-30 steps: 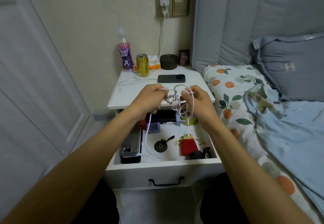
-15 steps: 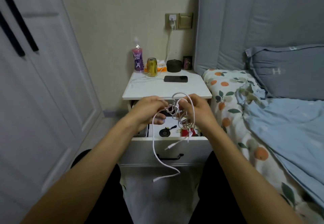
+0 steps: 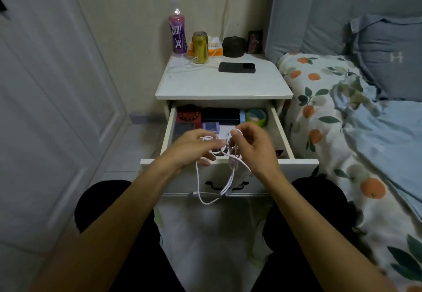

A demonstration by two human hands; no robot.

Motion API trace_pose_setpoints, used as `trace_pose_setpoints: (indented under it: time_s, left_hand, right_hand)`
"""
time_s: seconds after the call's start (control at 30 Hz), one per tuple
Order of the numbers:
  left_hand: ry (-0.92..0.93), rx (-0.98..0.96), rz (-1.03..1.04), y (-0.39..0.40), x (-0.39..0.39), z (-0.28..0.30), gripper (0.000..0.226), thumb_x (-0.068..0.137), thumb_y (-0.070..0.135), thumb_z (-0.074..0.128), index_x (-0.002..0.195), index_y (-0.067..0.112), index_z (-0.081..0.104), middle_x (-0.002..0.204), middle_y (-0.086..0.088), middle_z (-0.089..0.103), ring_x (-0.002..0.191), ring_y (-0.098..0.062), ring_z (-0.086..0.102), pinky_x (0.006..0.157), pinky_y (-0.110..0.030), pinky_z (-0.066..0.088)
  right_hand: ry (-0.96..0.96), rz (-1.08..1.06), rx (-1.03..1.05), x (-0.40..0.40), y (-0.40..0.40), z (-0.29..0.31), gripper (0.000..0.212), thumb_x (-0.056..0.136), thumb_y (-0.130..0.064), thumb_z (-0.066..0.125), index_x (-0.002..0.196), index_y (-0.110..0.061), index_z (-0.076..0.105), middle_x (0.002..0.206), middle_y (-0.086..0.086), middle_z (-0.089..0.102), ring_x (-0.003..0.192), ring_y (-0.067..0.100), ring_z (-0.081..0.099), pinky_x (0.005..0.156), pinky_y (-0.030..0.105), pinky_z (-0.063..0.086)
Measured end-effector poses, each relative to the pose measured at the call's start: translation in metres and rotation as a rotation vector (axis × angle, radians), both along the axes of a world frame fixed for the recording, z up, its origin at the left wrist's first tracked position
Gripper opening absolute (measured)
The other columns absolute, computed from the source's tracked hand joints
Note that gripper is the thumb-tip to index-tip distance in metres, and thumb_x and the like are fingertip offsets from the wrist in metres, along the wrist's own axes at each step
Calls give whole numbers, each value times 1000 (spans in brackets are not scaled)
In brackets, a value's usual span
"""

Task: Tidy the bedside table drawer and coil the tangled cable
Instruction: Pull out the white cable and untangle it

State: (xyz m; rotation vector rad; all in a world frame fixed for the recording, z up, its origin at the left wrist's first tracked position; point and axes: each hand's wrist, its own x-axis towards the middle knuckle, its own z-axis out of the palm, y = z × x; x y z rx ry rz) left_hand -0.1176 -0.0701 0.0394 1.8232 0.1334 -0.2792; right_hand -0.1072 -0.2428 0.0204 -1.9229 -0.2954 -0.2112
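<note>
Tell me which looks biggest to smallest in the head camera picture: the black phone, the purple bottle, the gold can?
1. Purple bottle, the tallest.
2. Black phone and gold can: too close to rank; the phone lies flat, so its look is squashed.

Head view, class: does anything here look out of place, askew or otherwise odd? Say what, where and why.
The white cable is knotted between the left hand and right hand, with loose loops dangling in front of the open drawer instead of lying coiled. Nothing looks spilled or damaged.
</note>
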Motion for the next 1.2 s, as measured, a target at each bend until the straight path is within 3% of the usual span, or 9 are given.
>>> trace_pose_setpoints:
  time_s: [0.17,0.4,0.47,0.57,0.67,0.8,0.9,1.1,1.2]
  left_hand:
    - [-122,49,-2,-1,10,-22,34,78,-11,66,100,15,69,88,-7,74,83,-23,72,77,-39,61]
    - [-162,-165,124,9,35,-29,20,89,-3,59,94,14,69,81,-4,74,73,-19,72,65,-32,60]
    - [-118,-264,205,7,47,-28,17,91,-3,55,94,10,66,82,-11,73,70,-22,71,59,-32,57]
    - [-93,-439,319,7,69,-28,14,94,-3,51,97,7,61,88,-18,71,73,-27,72,62,-34,59]
    - [-97,-615,359,13,86,-29,15,94,-4,49,100,6,58,98,-22,69,87,-34,72,75,-41,59]
    - [-64,-822,288,16,96,-32,17,94,-7,45,102,5,55,110,-24,68,99,-36,69,81,-40,58]
    - [-32,-909,243,18,103,-36,21,95,-7,41,106,5,52,114,-25,66,102,-36,68,86,-43,58]
    - [62,-926,234,26,121,-46,23,94,-9,37,105,5,52,95,-17,72,92,-28,72,74,-38,60]
    - [53,-656,248,33,129,-54,29,89,-16,39,93,8,55,90,-14,70,86,-27,68,69,-34,60]
  right_hand:
    - [56,-27,74,8,0,-22,15,96,-23,58,89,-10,64,77,3,70,71,19,69,65,46,58]
    - [235,14,208,34,-1,-18,23,98,-19,55,97,3,60,88,16,69,63,9,66,49,17,49]
    - [316,60,236,46,2,-16,22,98,-20,56,101,2,59,96,20,67,71,19,69,53,23,54]
    - [464,149,184,66,4,-8,28,92,-25,65,114,-11,57,105,15,68,89,32,70,70,39,61]
    - [549,267,138,80,3,-4,37,87,-19,72,120,-14,56,104,13,70,88,28,73,76,40,61]
    - [568,350,99,101,5,-10,30,83,-9,74,110,-12,62,97,15,74,86,28,73,78,41,60]
    - [497,329,42,117,8,-19,22,82,-9,74,103,-12,66,93,6,75,89,22,72,84,42,58]
    - [465,347,11,137,7,-29,24,83,-12,74,101,-15,60,97,8,72,93,26,69,89,49,51]
    - [435,298,21,144,5,-30,21,84,-2,70,99,-12,58,87,16,73,84,36,68,84,53,52]
